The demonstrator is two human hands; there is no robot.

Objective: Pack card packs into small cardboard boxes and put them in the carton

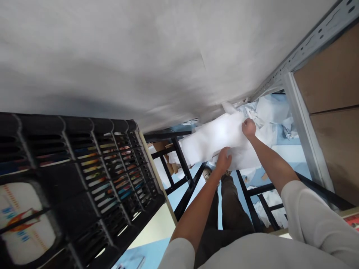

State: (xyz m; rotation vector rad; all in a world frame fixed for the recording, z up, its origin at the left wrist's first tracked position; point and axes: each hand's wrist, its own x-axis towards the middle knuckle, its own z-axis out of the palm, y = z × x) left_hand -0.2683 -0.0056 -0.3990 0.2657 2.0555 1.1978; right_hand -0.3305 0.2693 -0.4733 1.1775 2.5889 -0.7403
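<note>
A large sheet of white paper [213, 136], crumpled in places, stretches out in front of my legs above the floor. The fingers of my left hand [224, 160] are closed on its near edge. Farther out and to the right, my right hand [248, 128] makes a fist at the sheet's right part, with the paper bunched by it. The fingertips of both hands are partly hidden. Behind the right hand lies more crumpled white paper [272, 110].
A black plastic crate [84, 186] with colourful, thin stacked items fills the left. Black metal frames [179, 164] stand on both sides of my legs. A grey perforated shelf post [308, 138] and brown cardboard boxes [333, 74] are at right. A whitish surface [140, 56] spans the top.
</note>
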